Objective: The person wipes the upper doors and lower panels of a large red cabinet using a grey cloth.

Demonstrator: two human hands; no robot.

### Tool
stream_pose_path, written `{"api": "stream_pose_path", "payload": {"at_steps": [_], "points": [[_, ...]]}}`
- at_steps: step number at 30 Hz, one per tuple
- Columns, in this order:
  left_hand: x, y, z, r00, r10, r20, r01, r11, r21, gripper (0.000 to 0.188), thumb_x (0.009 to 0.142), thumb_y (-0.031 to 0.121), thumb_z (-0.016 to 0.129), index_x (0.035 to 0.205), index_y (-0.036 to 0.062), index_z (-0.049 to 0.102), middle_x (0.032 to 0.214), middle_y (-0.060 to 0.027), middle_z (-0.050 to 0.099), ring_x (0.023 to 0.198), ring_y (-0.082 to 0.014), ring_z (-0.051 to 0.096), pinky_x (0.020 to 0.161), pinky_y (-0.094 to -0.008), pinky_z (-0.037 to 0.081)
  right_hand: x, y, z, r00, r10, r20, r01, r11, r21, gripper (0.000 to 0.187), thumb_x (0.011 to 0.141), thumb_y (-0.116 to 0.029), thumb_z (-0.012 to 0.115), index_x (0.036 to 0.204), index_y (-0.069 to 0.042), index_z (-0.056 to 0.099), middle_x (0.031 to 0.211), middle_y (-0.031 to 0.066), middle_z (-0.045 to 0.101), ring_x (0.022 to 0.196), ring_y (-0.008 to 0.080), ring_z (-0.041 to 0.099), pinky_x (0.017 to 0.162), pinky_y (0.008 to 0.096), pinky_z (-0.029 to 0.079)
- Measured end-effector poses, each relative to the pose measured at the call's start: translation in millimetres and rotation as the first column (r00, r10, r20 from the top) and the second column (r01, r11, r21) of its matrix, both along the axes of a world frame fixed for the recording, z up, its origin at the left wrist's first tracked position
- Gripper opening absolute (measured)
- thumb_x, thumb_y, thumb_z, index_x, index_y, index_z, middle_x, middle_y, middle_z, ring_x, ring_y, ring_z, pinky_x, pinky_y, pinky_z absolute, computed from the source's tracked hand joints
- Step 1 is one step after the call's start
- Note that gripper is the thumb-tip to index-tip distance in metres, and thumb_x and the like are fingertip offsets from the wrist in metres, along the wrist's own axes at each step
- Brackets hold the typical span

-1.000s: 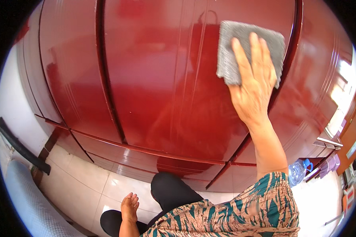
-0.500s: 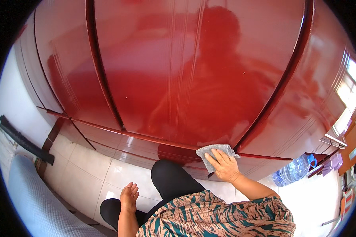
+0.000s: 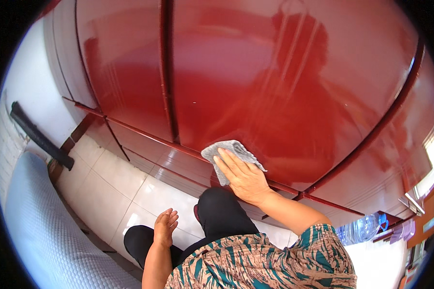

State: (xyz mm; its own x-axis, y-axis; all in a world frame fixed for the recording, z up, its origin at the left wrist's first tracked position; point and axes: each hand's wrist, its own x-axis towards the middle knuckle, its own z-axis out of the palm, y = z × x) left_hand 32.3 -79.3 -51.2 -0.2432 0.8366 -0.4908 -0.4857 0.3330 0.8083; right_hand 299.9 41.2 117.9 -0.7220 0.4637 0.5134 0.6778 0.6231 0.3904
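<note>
A grey cloth (image 3: pixel 236 147) lies against the lower edge of a glossy dark-red cabinet door (image 3: pixel 222 82), over the narrow ledge (image 3: pixel 144 133) below it. My right hand (image 3: pixel 246 182) presses on the cloth with its fingers extended, and one corner hangs below the ledge. Beside my knee, my left hand (image 3: pixel 165 227) is raised with nothing in it, its fingers loosely stretched and slightly apart.
A pale blue quilted bed edge (image 3: pixel 48 216) runs along the left. A black roll (image 3: pixel 41 135) leans by the white wall. At the right, a large clear-blue water bottle (image 3: pixel 362 228) stands on the floor. Light tiles (image 3: pixel 113 185) cover the floor.
My right hand has slid the cloth leftward along the cabinet's lower edge. The view has shifted and tilted, while my left hand stays near my knee.
</note>
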Motion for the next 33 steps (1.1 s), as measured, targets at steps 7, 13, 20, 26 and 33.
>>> {"api": "stream_pose_path", "payload": {"at_steps": [7,13,20,26,33], "points": [[-3.8,2.4,7.9,0.999,0.046,-0.012,-0.046,0.998,0.032,0.044,0.095,0.029,0.050,0.130,0.0029,0.049,0.122,-0.0096,0.060,0.109,-0.0189,0.057,0.093,-0.0324,0.043,-75.7,36.0,-3.1,0.983,0.182,-0.020,-0.182,0.983,-0.020,0.052,0.082,-0.010,0.047,0.133,-0.002,0.047,0.146,0.0095,0.040,0.133,0.0158,0.039,0.095,0.0261,0.035],[-7.5,11.6,5.0,0.996,0.073,-0.047,-0.071,0.997,0.032,0.037,0.095,0.027,0.050,0.126,0.0054,0.052,0.118,-0.0078,0.061,0.107,-0.0178,0.057,0.092,-0.0327,0.043,-100.8,46.9,5.7,0.974,0.227,-0.027,-0.228,0.972,-0.060,0.054,0.080,-0.008,0.047,0.133,0.002,0.045,0.147,0.0135,0.038,0.137,0.0224,0.035,0.107,0.0330,0.029],[-7.3,10.3,6.4,0.997,0.070,-0.036,-0.070,0.997,0.014,0.038,0.094,0.026,0.051,0.126,0.0058,0.051,0.118,-0.0083,0.061,0.109,-0.0182,0.056,0.094,-0.0337,0.042,-37.4,13.2,0.7,0.995,0.089,0.040,-0.085,0.993,-0.082,0.057,0.080,-0.009,0.046,0.136,0.000,0.044,0.146,0.0108,0.041,0.135,0.0184,0.039,0.105,0.0300,0.032],[-0.8,-4.2,14.4,1.000,0.003,-0.031,-0.002,1.000,0.021,0.038,0.095,0.027,0.049,0.127,0.0059,0.051,0.121,-0.0088,0.060,0.110,-0.0184,0.056,0.096,-0.0339,0.042,73.3,-31.4,-19.6,0.981,-0.191,0.039,0.189,0.981,0.052,0.070,0.070,-0.007,0.051,0.139,-0.020,0.049,0.142,0.0033,0.047,0.125,0.0162,0.047,0.092,0.0306,0.034],[6.9,-3.7,22.2,0.998,-0.057,-0.030,0.058,0.998,0.021,0.036,0.096,0.026,0.047,0.126,0.0056,0.051,0.120,-0.0090,0.060,0.111,-0.0189,0.056,0.096,-0.0340,0.042,152.7,-42.0,-5.3,0.909,-0.237,-0.344,0.363,0.855,0.371,0.060,0.094,-0.043,0.030,0.138,-0.005,0.046,0.151,0.0237,0.026,0.140,0.0425,0.020,0.109,0.0521,0.016]]}}
